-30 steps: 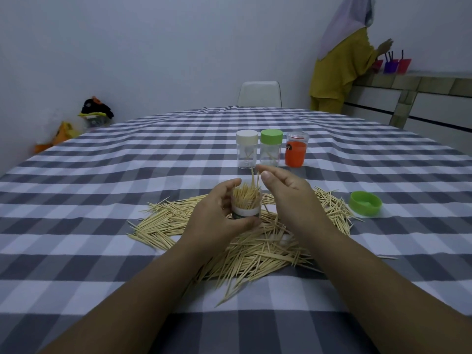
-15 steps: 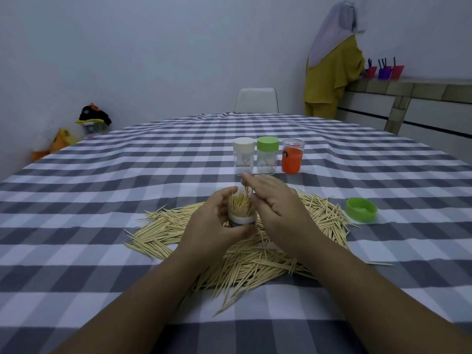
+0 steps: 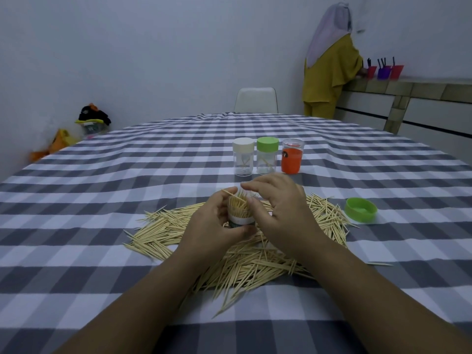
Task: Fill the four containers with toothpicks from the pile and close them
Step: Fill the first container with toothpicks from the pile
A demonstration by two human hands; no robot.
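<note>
- Head view: the left hand (image 3: 214,223) is curled round an open jar (image 3: 240,218), thumb near its white band, holding it upright above the pile (image 3: 245,251) of toothpicks
- The jar is packed with toothpicks standing on end, and one lies slanted across its mouth
- The right hand (image 3: 278,208) arches over the jar from the right, forefinger stretched above the mouth and thumb against the jar's right side; whether it pinches a toothpick I cannot tell
- The pile spreads wide over the checked cloth of the table (image 3: 102,200), under and around both hands
- A loose green lid (image 3: 360,210) lies open side up, right of the pile and just beyond its edge
- Behind the hands three jars stand in a row, close together: a white-lid jar (image 3: 243,157), a green-lid jar (image 3: 267,155) and an orange jar (image 3: 292,159)
- The white-lid and green-lid jars are capped and hold only a few toothpicks
- A white chair (image 3: 256,100) stands at the far end of the table
- A person in yellow (image 3: 329,72) stands at a counter (image 3: 408,93) at the right, by small red and purple pots (image 3: 385,72)
</note>
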